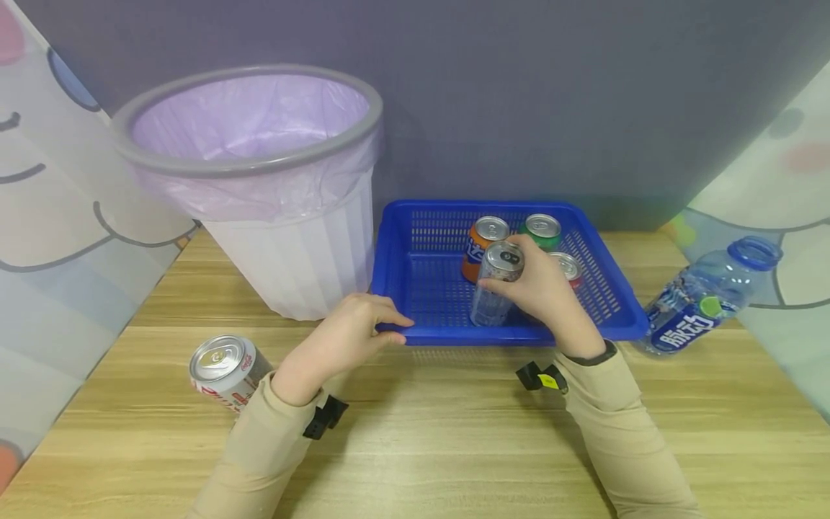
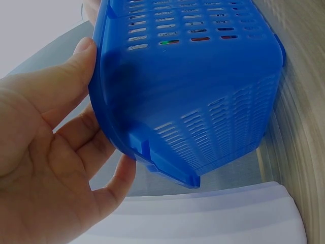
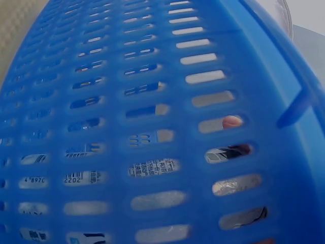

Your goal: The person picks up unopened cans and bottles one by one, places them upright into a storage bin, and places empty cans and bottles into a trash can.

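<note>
The person's right hand (image 1: pixel 545 282) grips a pale can (image 1: pixel 493 304) inside the blue basket (image 1: pixel 460 335), near its front wall; whether the can's base meets the basket's floor is hard to make out. The left hand (image 1: pixel 350 328) pinches the basket at its near left corner. The right hand partly hides a red can (image 1: pixel 568 267); on the worktop (image 1: pixel 441 432), the left sleeve (image 1: pixel 259 447) overlaps a silver can (image 1: pixel 227 367).

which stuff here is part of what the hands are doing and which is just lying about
Seemingly part of the job:
blue basket, its rim held by the left hand
pale can, gripped by the right hand
orange can, green can and red can, inside the basket

Seemingly just lying about, untouched by either hand:
lined bin
silver-white can
bottle
</note>
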`<state>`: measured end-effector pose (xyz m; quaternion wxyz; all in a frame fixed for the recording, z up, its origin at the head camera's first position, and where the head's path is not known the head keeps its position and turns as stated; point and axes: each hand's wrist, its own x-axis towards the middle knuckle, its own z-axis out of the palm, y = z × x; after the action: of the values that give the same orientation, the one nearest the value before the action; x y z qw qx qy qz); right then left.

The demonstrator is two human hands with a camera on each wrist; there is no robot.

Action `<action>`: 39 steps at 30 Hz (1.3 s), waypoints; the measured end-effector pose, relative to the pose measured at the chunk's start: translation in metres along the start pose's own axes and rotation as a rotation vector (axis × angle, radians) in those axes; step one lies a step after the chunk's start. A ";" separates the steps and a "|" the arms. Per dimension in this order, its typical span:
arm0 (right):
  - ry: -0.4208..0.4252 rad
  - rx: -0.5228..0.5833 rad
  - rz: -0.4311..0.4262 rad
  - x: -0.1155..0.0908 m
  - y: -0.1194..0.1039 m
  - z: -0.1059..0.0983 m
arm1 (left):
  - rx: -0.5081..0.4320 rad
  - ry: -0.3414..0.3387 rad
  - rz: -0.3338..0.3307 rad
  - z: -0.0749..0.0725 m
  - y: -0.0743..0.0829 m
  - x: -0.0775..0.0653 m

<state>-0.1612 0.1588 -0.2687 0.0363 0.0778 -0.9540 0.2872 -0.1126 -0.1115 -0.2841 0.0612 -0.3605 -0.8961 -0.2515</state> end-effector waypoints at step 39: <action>-0.108 -0.078 -0.005 -0.010 -0.006 -0.014 | 0.001 0.010 0.002 0.001 0.000 0.000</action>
<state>-0.1498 0.1633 -0.2548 -0.0115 0.0939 -0.9648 0.2452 -0.1124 -0.1116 -0.2850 0.0663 -0.3602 -0.8956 -0.2526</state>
